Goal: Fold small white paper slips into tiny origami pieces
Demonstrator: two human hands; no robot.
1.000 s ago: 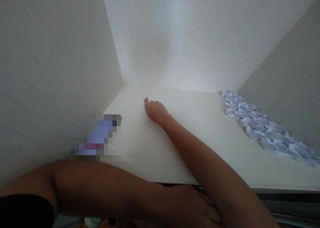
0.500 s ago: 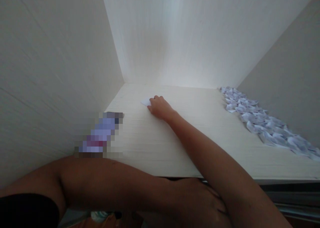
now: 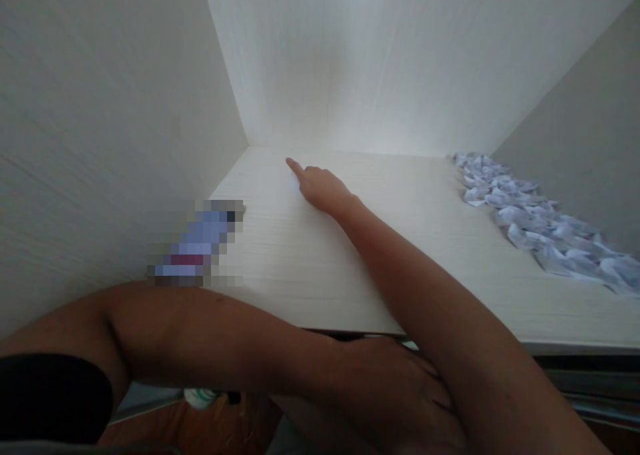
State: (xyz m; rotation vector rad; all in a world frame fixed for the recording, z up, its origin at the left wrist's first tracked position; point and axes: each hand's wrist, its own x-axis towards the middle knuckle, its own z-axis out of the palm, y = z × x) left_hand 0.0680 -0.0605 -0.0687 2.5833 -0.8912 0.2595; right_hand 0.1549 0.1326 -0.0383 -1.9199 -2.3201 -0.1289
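My right hand (image 3: 320, 183) reaches over the white wood-grain surface (image 3: 320, 262). Its index finger points forward and left, while the other fingers are curled. A bit of white paper (image 3: 295, 184) peeks out at the left of the curled fingers, and most of it is hidden by the hand. Across the front edge lies my left arm, with my left hand (image 3: 400, 395) against the right forearm. Its fingers are hidden behind that forearm.
A phone-like flat object (image 3: 197, 242), blurred by pixelation, lies at the left wall. Rows of folded white paper pieces (image 3: 545, 222) run along the right wall. Panels enclose the surface at left, back and right. Below the front edge an orange-brown floor (image 3: 150, 435) shows.
The right index finger has stretched out forward, and less of the white paper shows beside the hand. The view has tipped slightly, shifting the surface upward. My left hand stays against the right forearm.
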